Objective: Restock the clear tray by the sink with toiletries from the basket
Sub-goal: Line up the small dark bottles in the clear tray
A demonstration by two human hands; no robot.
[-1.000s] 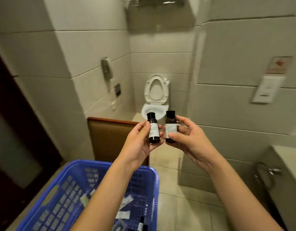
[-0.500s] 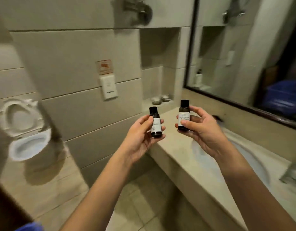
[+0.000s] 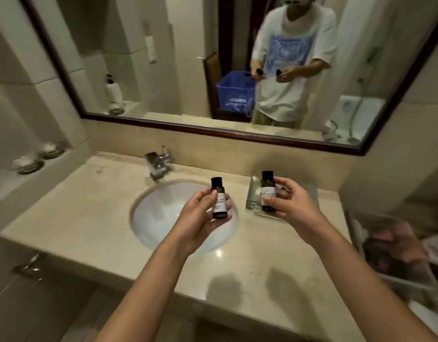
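Bottles [image 3: 218, 198] now over sink [image 3: 163, 213]

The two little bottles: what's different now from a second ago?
The person turned from the toilet and blue basket to face the sink. Both hands carried the bottles along; the right hand now holds its bottle in front of the clear tray. Unchanged: the left hand grips its bottle, both upright, capped, neither set down.
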